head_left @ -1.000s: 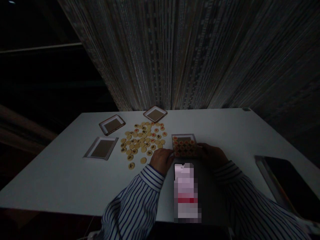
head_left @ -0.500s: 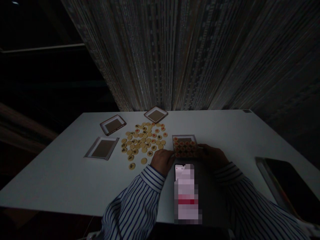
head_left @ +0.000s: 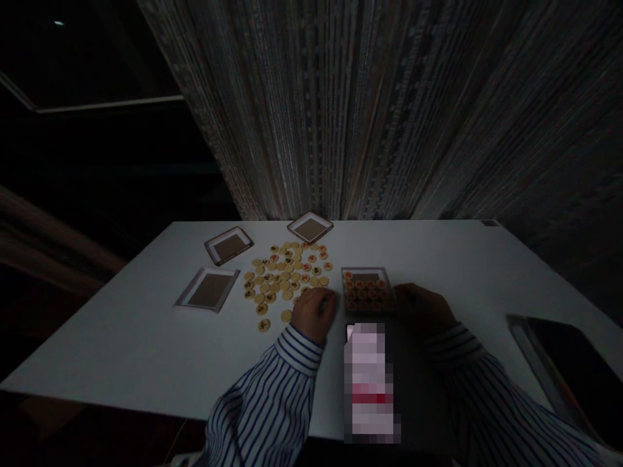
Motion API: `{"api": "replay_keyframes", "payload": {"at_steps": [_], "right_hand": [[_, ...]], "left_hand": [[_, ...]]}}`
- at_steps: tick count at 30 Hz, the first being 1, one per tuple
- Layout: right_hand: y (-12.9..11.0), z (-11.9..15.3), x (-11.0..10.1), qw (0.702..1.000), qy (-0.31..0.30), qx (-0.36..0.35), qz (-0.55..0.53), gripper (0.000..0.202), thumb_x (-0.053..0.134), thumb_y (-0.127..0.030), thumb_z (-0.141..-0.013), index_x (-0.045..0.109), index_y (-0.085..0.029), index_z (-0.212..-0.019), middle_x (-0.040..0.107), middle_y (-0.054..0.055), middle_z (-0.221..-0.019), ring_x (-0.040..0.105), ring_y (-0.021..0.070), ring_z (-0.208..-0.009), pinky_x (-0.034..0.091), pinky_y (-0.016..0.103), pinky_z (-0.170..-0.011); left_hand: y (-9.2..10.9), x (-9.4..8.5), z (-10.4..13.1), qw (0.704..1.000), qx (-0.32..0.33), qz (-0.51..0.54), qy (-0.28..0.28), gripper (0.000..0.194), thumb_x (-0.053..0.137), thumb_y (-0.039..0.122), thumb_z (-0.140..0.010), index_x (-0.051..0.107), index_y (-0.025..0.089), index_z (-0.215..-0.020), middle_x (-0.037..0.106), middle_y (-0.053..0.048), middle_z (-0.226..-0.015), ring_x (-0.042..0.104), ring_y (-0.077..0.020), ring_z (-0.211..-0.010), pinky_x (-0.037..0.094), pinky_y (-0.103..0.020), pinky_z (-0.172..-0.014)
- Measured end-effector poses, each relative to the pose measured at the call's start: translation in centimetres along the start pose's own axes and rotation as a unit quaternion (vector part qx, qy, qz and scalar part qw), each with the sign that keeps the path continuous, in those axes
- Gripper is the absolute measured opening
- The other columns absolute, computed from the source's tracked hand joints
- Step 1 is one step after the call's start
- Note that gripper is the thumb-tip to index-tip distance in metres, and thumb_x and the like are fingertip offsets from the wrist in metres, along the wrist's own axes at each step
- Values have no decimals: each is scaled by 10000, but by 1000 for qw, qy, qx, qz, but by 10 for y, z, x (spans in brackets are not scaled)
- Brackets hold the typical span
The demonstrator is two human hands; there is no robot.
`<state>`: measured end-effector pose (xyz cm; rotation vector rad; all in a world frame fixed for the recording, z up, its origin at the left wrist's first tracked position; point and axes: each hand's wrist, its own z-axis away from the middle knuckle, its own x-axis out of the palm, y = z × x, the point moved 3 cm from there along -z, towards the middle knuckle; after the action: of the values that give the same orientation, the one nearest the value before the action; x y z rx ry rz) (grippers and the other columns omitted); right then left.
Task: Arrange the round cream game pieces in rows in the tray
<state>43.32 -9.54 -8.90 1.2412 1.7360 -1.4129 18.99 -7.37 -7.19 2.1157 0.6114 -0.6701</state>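
Several red-marked discs [head_left: 370,295] in tray [head_left: 364,269] | left grip [head_left: 316,311], right grip [head_left: 424,309]: opening, hold unclear

I count 4 trays [head_left: 210,290], 2 hands [head_left: 315,314] and 1 phone [head_left: 370,363]; pieces [head_left: 287,294] overlap past counting.

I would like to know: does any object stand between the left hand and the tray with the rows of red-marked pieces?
Nothing visible does. Only a narrow strip of the white table lies between the left hand and the tray. The lit phone lies on the near side of the tray, outside that gap.
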Motion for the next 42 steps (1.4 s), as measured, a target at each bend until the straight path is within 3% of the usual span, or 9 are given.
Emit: {"api": "replay_keyframes", "payload": {"at_steps": [4, 11, 15, 20, 25, 30, 37, 42], "right_hand": [[-5, -1, -10, 999, 40, -31, -17, 289, 395, -336, -778, 642, -189, -809, 682, 63, -749, 605, 164, -628, 467, 290, -582], [-26, -14, -39, 993, 72, -83, -33, 275, 410, -377, -792, 613, -192, -777, 668, 63, -739, 599, 171, -634, 470, 296, -589], [-40, -28, -48, 992, 56, -111, -19, 237, 435, -354, -777, 612, -197, -774, 663, 49, -729, 595, 167, -638, 465, 292, -613], [-55, -49, -47, 991, 27, -133, 11, 203, 455, -323, -763, 614, -199, -785, 667, 43, -753, 600, 169, -671, 450, 290, -630], [-68, -75, -35, 989, -44, -139, 32, 197, 458, -321, -771, 611, -199, -797, 656, 27, -746, 589, 156, -671, 432, 263, -615], [-90, -101, -17, 982, -106, -139, 73, 216, 452, -285, -783, 637, -198, -853, 676, 37, -809, 607, 163, -725, 427, 264, -670], [-130, -115, 15, 944, -209, -198, 163, 224, 474, -268, -793, 646, -206, -922, 678, 55, -891, 603, 178, -805, 416, 272, -699], [-150, -113, 34, 918, -264, -238, 176, 232, 509, -281, -794, 627, -207, -979, 669, 65, -940, 594, 191, -879, 414, 281, -728]], "left_hand": [[-5, -16, -3, 999, -21, 25, 40, 144, 506, 198, -809, 642, 154, -830, 685, -60, -817, 621, -156, -789, 502, -300, -747], [-30, -58, -24, 997, -75, 14, 32, 196, 538, 271, -791, 645, 164, -915, 687, -68, -899, 628, -171, -819, 506, -325, -777], [-45, -82, -47, 995, -93, -13, 19, 226, 529, 282, -781, 643, 167, -939, 689, -56, -897, 631, -166, -792, 509, -301, -742], [-52, -98, -78, 995, -99, -30, 5, 251, 541, 287, -768, 647, 154, -953, 691, -56, -869, 631, -174, -798, 498, -293, -736], [-58, -97, -105, 994, -106, -35, -9, 255, 539, 279, -777, 646, 152, -971, 698, -49, -859, 635, -166, -784, 493, -273, -733], [-68, -82, -120, 990, -94, -78, -73, 252, 539, 264, -780, 645, 181, -993, 697, -48, -914, 637, -175, -815, 488, -278, -755], [-83, -66, -116, 977, -69, -92, -177, 275, 536, 235, -775, 643, 197, -1025, 699, -50, -945, 640, -183, -859, 481, -257, -748], [-93, -64, -111, 965, -50, -103, -234, 248, 560, 221, -742, 664, 225, -966, 704, -35, -906, 643, -187, -826, 479, -252, -727]]}}
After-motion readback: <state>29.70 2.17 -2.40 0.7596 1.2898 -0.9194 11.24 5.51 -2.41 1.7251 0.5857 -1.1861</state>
